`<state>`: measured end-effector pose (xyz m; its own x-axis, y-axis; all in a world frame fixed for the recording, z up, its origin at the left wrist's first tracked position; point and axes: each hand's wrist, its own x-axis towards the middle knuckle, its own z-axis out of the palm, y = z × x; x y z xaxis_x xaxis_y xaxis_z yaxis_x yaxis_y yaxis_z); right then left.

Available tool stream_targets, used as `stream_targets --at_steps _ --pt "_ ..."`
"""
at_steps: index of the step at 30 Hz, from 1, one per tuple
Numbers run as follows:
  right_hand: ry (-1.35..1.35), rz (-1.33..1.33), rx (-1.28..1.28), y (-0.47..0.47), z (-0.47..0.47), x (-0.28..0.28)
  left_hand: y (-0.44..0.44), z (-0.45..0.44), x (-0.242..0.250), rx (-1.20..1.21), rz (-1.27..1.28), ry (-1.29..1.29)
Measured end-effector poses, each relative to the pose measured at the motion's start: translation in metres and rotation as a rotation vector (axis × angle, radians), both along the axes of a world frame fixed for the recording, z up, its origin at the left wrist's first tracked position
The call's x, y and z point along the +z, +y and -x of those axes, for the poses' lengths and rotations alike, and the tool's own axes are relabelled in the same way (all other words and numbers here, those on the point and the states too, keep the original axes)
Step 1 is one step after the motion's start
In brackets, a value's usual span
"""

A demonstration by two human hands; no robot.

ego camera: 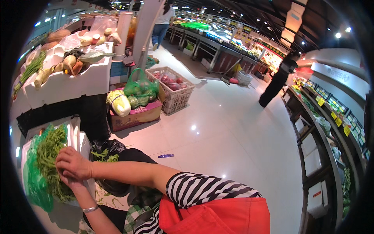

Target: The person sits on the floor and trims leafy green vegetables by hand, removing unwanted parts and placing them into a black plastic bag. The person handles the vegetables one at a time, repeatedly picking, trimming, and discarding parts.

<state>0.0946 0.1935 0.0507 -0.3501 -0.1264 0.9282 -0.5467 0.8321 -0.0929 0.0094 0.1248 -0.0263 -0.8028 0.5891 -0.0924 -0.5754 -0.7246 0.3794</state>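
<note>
Both my hands are together at the left, at the edge of a heap of leafy greens [51,155] with thin, frilly leaves. My right hand [74,163] lies uppermost, its fingers curled over the stem ends. Just below it, my left hand [71,182], with a silver bangle on the wrist, closes around the stems and is partly hidden by the right. The greens rest on a green plastic bag [35,178] over white foam boxes [84,146]. Beside my knee, a black plastic bag [117,145] has loose green leaves [105,156] at its mouth.
Ahead stands a white foam box [67,84] of root vegetables. A napa cabbage [119,102] and green bag [141,87] sit on a cardboard box [137,117], beside a plastic crate [175,99]. A purple strip [166,156] lies on the floor. Shelving [318,163] lines the right; a person [277,79] stands there.
</note>
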Motion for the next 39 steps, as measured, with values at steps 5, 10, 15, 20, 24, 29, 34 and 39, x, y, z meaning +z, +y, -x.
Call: stream_targets --at_steps 5,10,15,20,24,29,34,39 --pt "-0.048 0.035 0.046 -0.011 0.002 -0.007 -0.011 -0.005 0.001 0.011 -0.027 -0.028" --pt "-0.057 -0.043 0.275 -0.017 0.001 0.001 -0.03 -0.009 0.003 0.038 -0.055 -0.048" --pt "-0.061 0.031 0.299 -0.009 0.016 0.001 -0.029 -0.001 -0.004 0.034 -0.103 -0.062" --pt "-0.121 0.073 0.34 -0.01 0.025 -0.015 -0.031 0.006 -0.016 -0.187 -0.465 -0.166" --pt "-0.018 0.185 0.462 -0.005 0.034 -0.023 -0.033 -0.01 -0.006 0.103 -0.142 0.049" --pt "-0.047 0.228 0.441 0.016 0.03 -0.046 -0.023 -0.023 0.03 0.237 0.177 0.025" --pt "-0.111 0.594 0.096 0.056 0.008 -0.07 -0.068 -0.016 0.076 0.184 0.069 0.224" --pt "-0.219 0.572 0.146 0.072 0.004 -0.071 -0.121 -0.016 0.14 0.157 0.011 0.446"
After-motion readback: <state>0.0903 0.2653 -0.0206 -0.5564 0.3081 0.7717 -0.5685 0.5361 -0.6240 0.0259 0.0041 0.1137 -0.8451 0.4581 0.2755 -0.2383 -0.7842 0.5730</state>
